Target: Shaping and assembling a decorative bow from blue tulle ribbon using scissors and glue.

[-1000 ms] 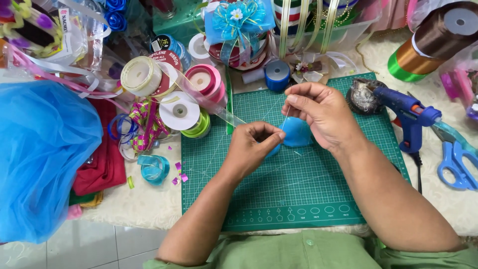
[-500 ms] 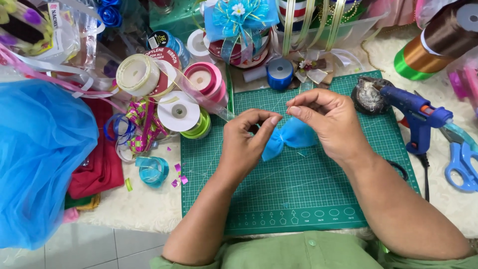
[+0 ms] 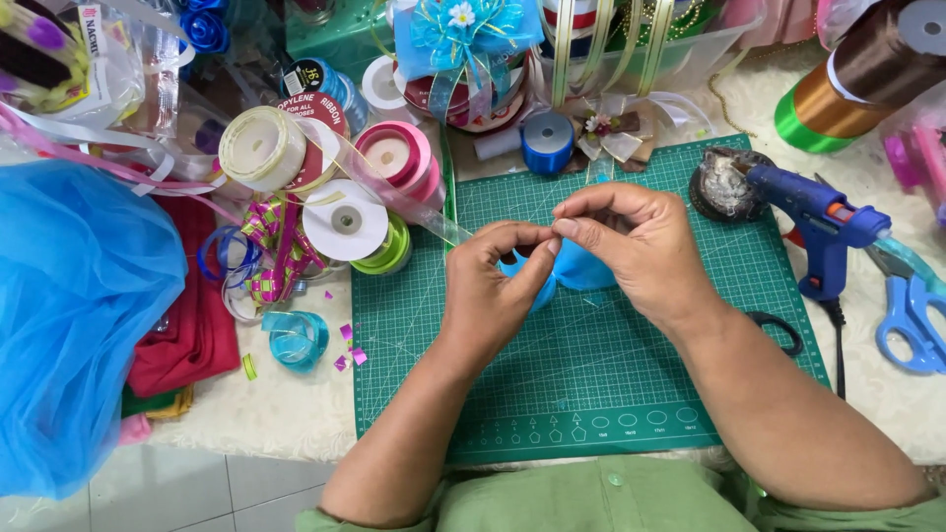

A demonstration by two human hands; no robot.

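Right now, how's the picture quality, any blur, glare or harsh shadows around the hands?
Head view: lighting soft and even, with only faint shadows under the left hand and right hand on the green cutting mat; hands and blue ribbon piece fairly sharp; slight sheen on the clear ribbon; edges bend a little from the wide lens.

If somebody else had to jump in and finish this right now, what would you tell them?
Left hand: fingertips pinched at the middle of the blue ribbon bow.
Right hand: fingertips meet the left's, pinching the same spot from the other side.
The bow is held just above the green cutting mat. Blue glue gun and blue scissors lie to the right, ribbon spools to the left.
Done: ribbon gathered into loops.
Left: I can't see anything fixing the middle, so keep it pinched.
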